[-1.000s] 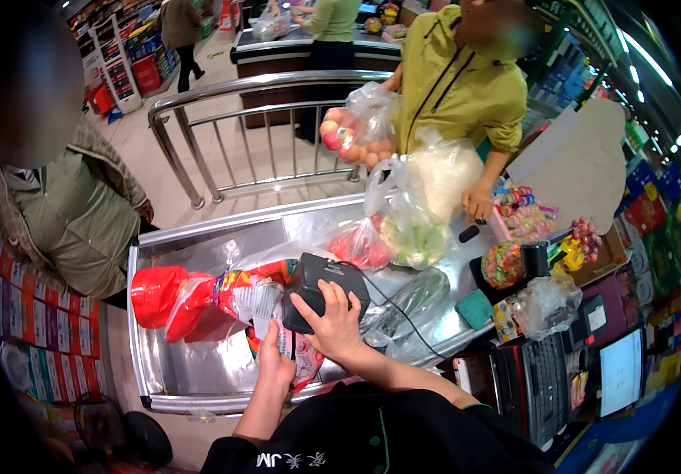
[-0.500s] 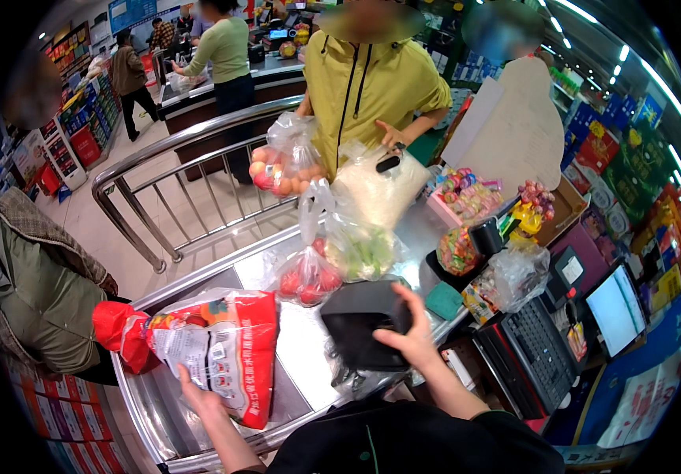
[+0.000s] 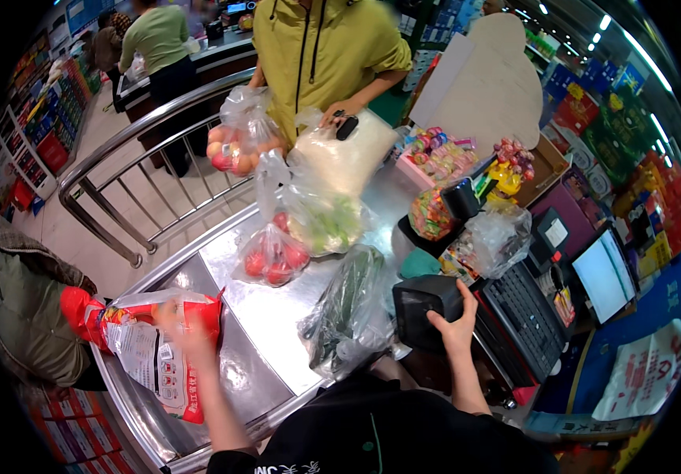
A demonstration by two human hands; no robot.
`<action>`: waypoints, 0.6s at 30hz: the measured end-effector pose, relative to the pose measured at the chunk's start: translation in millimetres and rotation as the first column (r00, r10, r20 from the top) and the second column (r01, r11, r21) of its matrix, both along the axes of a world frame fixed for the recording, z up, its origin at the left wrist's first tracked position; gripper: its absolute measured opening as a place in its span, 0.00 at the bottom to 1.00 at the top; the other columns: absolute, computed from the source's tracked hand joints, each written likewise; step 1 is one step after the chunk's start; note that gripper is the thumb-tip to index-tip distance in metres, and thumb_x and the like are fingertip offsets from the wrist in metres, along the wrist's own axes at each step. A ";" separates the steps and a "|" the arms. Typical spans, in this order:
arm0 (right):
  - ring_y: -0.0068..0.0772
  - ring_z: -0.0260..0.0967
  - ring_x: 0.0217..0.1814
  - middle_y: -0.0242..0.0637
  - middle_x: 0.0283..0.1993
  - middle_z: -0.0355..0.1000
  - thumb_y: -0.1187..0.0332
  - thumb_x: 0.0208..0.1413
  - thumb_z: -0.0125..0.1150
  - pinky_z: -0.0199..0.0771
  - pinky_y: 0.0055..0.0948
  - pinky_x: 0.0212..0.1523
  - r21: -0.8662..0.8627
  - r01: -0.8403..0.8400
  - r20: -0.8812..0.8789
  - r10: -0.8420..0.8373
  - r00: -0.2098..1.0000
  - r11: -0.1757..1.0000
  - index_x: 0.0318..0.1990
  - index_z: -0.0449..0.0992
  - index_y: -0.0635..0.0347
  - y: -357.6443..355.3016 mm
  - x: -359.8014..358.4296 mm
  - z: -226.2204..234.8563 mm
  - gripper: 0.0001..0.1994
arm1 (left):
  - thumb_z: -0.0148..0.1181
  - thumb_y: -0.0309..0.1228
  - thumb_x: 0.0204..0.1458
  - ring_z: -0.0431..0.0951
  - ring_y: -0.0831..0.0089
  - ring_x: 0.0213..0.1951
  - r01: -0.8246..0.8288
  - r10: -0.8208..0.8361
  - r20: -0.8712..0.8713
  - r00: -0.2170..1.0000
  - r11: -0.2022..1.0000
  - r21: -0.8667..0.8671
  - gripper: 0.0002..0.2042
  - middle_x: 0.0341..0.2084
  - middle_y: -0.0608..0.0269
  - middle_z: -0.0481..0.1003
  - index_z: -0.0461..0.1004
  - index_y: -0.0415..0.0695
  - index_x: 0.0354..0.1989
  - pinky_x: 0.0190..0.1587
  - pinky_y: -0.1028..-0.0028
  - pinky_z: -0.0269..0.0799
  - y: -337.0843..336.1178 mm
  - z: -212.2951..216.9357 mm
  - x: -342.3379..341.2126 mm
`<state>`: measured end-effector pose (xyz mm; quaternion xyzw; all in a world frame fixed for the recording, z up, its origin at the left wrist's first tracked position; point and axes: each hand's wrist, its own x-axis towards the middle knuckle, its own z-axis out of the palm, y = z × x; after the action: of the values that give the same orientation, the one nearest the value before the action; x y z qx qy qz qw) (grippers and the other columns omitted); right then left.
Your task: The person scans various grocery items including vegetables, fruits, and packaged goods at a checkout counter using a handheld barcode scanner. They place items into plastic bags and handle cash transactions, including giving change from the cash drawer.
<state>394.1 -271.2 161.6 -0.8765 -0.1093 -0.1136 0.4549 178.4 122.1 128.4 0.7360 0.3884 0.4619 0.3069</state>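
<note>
The right hand [image 3: 457,320] wraps partway around a black boxy device [image 3: 423,312], thumb across its near face and fingers along its right side; no handle shows, so the broad grip probably steadies the wide housing. The device is beside the right part of the near edge of the steel worktop [image 3: 257,336]; whether its underside touches anything cannot be told. The left hand [image 3: 184,325] is over the red-and-white bag [image 3: 137,347] but blurred: how far its fingers spread, and whether they grip the bag, cannot be told. The bag lies flat on the worktop's left end, neck at the far left corner, perhaps because a soft sack would not stand well.

Toward the middle sit 3 clear bags, apparently side by side so the produce bears no load: tomatoes [image 3: 276,257] by the far edge, pale leafy greens [image 3: 329,221] against them, and long green vegetables [image 3: 348,292] nearer the near edge. At the far edge, a yellow-jacketed person [image 3: 344,59] has 1 hand over a sack of white grains [image 3: 356,158], seemingly steadying it.

The steel is smooth and glaring; the printed bag is glossy and creased, its red neck bunched. The clear film crumples around the round tomatoes and slender vegetables. The device looks dull, with rounded corners.
</note>
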 end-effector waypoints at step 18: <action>0.43 0.59 0.60 0.42 0.57 0.58 0.73 0.28 0.74 0.60 0.37 0.60 0.053 0.078 -0.118 -0.071 0.990 0.996 0.59 0.65 0.53 -34.1 -16.2 -16.9 0.42 | 0.67 0.33 0.39 0.60 0.41 0.58 0.670 -0.627 -0.513 0.586 0.731 -0.127 0.31 0.59 0.37 0.57 0.66 0.44 0.55 0.59 0.55 0.59 -115.3 -73.1 96.1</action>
<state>378.0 -305.3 144.7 -0.8717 -0.0464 -0.0825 0.4809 274.5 6.8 55.2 0.9342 0.1423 0.1144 0.3064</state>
